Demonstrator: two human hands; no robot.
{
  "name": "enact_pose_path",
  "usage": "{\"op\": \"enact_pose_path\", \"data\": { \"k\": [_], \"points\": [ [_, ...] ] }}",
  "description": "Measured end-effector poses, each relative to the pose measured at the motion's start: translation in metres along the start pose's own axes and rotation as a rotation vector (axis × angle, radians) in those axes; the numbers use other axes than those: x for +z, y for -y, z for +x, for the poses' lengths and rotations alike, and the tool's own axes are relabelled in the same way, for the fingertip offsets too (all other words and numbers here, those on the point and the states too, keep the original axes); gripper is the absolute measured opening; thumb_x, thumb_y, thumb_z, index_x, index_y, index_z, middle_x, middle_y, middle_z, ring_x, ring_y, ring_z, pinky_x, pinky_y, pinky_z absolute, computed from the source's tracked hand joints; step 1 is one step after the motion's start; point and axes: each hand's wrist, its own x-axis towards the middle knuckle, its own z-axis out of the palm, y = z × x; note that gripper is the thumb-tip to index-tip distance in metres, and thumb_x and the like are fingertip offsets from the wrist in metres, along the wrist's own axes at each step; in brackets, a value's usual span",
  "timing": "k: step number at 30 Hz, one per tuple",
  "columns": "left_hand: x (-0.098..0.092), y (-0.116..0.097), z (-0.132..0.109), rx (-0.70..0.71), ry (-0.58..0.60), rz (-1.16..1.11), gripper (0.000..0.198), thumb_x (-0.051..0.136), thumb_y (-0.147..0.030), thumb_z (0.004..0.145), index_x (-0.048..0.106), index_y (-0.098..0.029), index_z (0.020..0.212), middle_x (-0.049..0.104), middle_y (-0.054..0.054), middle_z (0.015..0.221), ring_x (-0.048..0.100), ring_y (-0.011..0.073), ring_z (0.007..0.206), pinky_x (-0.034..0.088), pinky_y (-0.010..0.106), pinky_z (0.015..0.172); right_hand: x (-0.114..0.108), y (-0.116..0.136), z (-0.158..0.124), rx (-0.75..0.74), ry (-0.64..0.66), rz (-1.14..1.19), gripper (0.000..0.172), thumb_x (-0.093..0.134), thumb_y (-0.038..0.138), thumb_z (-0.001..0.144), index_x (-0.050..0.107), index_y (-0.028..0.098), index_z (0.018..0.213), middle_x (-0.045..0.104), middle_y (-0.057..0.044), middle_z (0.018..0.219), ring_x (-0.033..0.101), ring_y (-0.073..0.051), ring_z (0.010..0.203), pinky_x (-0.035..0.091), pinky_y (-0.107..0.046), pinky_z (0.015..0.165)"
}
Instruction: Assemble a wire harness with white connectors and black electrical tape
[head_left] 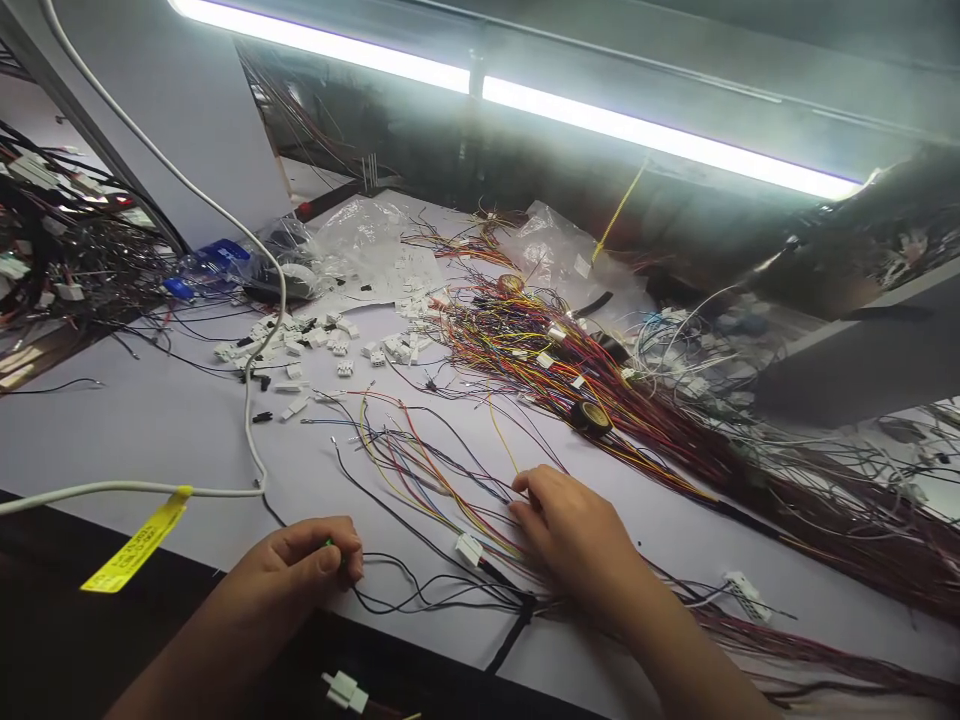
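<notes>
My left hand [304,565] rests at the near edge of the white table [150,420], fingers curled in a pinch around a small green-tipped thing and a thin black wire [390,590]. My right hand [577,540] lies on a fan of loose coloured wires [435,470], fingers bent down onto the strands. A white connector [470,549] lies just left of that hand, where the wires gather into a black-taped bundle [517,620]. Another white connector [746,595] lies to the right of my right wrist.
A thick bundle of red, yellow and brown wires [600,400] runs across the table, with a roll of black tape [591,417] on it. Several white connector housings [315,340] lie scattered behind. A white cable [247,400] with a yellow tag [135,545] crosses left. Plastic bags [367,240] at the back.
</notes>
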Motion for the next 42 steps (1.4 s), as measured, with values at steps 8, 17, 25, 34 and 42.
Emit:
{"op": "enact_pose_path", "data": {
  "k": [8,17,25,34,42],
  "points": [
    [0.005,-0.008,0.001,-0.062,-0.122,-0.141,0.025,0.083,-0.037,0.061,0.074,-0.018,0.073,0.063,0.005,0.067,0.053,0.0151,0.064,0.047,0.024,0.062,0.000,-0.012,0.011,0.007,0.013,0.078,0.013,0.046,0.021,0.091,0.056,0.021,0.082,0.060,-0.002,0.087,0.055,-0.016,0.079,0.038,-0.026,0.068],
    [0.008,-0.013,0.002,-0.076,-0.175,-0.235,0.027,0.087,-0.034,0.055,0.075,-0.017,0.072,0.064,0.004,0.065,0.052,0.0124,0.058,0.049,0.022,0.057,-0.015,-0.012,0.006,-0.039,0.105,-0.099,0.011,0.054,0.020,0.087,0.064,0.022,0.085,0.066,-0.003,0.089,0.060,-0.019,0.084,0.038,-0.028,0.067],
    [0.010,-0.013,-0.001,-0.086,-0.173,-0.236,0.027,0.088,-0.033,0.053,0.075,-0.017,0.070,0.064,0.004,0.065,0.052,0.0120,0.058,0.049,0.021,0.058,-0.013,0.009,0.021,-0.046,0.192,-0.299,0.019,0.047,0.015,0.085,0.064,0.020,0.078,0.069,-0.007,0.082,0.063,-0.021,0.074,0.031,-0.028,0.055],
    [0.004,-0.007,-0.002,-0.029,-0.103,-0.267,0.018,0.082,-0.030,0.065,0.075,-0.017,0.076,0.063,0.003,0.076,0.053,0.0109,0.063,0.049,0.020,0.063,-0.027,-0.035,0.004,0.043,-0.134,0.095,0.015,0.048,0.030,0.086,0.060,0.023,0.082,0.060,0.003,0.067,0.055,-0.014,0.059,0.041,-0.024,0.057],
    [0.003,-0.007,-0.002,-0.027,-0.101,-0.291,0.017,0.081,-0.028,0.067,0.075,-0.017,0.078,0.059,0.002,0.076,0.052,0.0101,0.063,0.048,0.020,0.063,-0.030,-0.046,0.011,-0.089,-0.226,-0.045,0.024,0.048,0.037,0.091,0.069,0.026,0.096,0.069,-0.003,0.087,0.065,-0.019,0.077,0.049,-0.028,0.068]
  ]
}}
